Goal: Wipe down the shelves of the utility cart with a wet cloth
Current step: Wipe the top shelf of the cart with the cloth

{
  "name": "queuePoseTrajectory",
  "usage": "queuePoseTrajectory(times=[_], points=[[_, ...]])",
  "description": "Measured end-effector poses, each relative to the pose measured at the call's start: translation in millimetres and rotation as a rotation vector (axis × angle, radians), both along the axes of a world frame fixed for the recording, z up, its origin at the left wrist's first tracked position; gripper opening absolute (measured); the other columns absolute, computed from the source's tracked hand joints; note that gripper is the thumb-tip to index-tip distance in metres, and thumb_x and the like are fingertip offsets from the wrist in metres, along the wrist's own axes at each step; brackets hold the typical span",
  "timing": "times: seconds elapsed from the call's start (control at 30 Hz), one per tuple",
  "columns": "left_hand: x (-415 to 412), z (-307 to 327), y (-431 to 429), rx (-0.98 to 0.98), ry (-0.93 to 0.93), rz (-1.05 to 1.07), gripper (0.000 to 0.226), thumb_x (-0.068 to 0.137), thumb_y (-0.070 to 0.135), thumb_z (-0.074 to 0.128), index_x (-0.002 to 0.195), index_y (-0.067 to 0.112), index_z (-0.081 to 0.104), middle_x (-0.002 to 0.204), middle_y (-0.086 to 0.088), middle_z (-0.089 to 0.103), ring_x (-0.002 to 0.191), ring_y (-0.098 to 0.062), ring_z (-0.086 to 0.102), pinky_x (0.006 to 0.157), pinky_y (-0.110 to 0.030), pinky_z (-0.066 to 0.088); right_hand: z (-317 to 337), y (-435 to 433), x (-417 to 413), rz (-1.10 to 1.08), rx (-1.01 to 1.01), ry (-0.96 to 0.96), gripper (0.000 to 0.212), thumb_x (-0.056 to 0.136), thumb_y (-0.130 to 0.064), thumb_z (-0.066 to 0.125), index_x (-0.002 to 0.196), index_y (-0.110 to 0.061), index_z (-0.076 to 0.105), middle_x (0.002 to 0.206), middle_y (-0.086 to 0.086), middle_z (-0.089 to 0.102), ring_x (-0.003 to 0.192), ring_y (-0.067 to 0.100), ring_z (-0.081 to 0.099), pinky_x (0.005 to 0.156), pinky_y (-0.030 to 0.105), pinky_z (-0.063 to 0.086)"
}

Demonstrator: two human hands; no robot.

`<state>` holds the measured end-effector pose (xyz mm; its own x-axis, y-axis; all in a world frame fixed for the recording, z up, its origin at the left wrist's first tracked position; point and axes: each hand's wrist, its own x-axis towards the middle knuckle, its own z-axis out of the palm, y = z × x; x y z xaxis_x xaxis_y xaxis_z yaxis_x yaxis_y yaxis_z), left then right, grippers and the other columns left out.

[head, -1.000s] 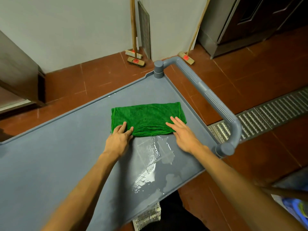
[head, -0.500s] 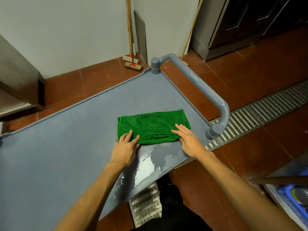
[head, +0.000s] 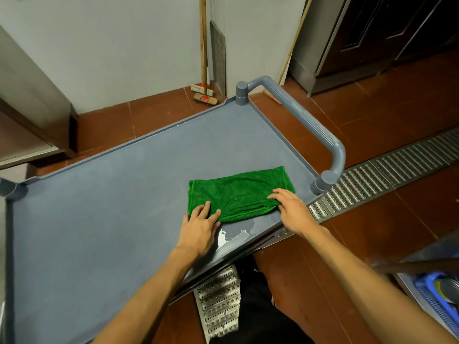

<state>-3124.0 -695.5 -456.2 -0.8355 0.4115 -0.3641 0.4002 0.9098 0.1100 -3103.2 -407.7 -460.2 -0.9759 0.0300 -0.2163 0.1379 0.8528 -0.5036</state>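
The green cloth [head: 241,192] lies flat on the cart's top shelf [head: 111,207], near the handle [head: 305,125]. The left hand [head: 198,229] and right hand [head: 293,209], fingers straight, press its near corners; a wet patch [head: 231,237] shines between the 2 hands.

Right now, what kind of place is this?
Probably a commercial kitchen's wash area: a metal drain grate crosses the red-tiled floor, brooms lean against the wall, and a grey utility cart stands here.
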Motion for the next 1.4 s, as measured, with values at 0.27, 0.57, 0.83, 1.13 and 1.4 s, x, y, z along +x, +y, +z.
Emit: queuePoseTrajectory(times=[0.27, 0.57, 0.83, 1.13, 1.4], points=[[40, -2, -23, 0.077, -0.006, 0.025, 0.067, 0.097, 0.050, 0.006, 0.155, 0.029, 0.034, 0.167, -0.006, 0.016, 0.152, -0.028, 0.018, 0.116, -0.050, 0.026, 5, -27, 28, -0.027, -0.037, -0.040, 0.039, 0.100, -0.009, 0.046, 0.137, -0.019, 0.055, 0.156, 0.001, 0.035, 0.147, 0.020, 0.022, 0.119, 0.033, 0.015], [74, -6, -48, 0.102, -0.010, 0.066, 0.048, 0.108, 0.040, 0.028, 0.155, 0.031, 0.032, 0.168, -0.002, 0.013, 0.154, -0.023, 0.013, 0.120, -0.052, 0.018, 9, -64, 42, 0.056, 0.057, -0.134, 0.049, 0.100, -0.046, 0.045, 0.141, -0.019, 0.052, 0.159, 0.004, 0.030, 0.148, 0.023, 0.018, 0.119, 0.040, 0.018], [107, -7, -75, 0.143, 0.000, 0.120, 0.046, 0.108, 0.038, 0.030, 0.154, 0.033, 0.034, 0.168, 0.002, 0.014, 0.154, -0.018, 0.012, 0.121, -0.051, 0.018, 3, -99, 57, 0.098, 0.097, -0.095, 0.048, 0.101, -0.037, 0.048, 0.141, -0.012, 0.051, 0.156, 0.012, 0.033, 0.146, 0.028, 0.023, 0.120, 0.038, 0.016], [133, -7, -123, 0.177, 0.034, 0.205, 0.045, 0.107, 0.038, 0.032, 0.151, 0.034, 0.040, 0.166, 0.007, 0.020, 0.153, -0.012, 0.016, 0.119, -0.049, 0.021, 2, -143, 71, 0.185, 0.110, -0.097, 0.049, 0.101, -0.038, 0.046, 0.143, -0.014, 0.049, 0.156, 0.013, 0.033, 0.146, 0.030, 0.024, 0.120, 0.038, 0.016], [156, -12, -177, 0.199, 0.083, 0.274, 0.041, 0.106, 0.036, 0.039, 0.146, 0.033, 0.049, 0.164, 0.008, 0.025, 0.153, -0.011, 0.020, 0.117, -0.047, 0.023, 2, -189, 86, 0.280, 0.084, -0.097, 0.050, 0.101, -0.041, 0.045, 0.146, -0.019, 0.046, 0.158, 0.010, 0.029, 0.147, 0.028, 0.020, 0.120, 0.037, 0.015]])
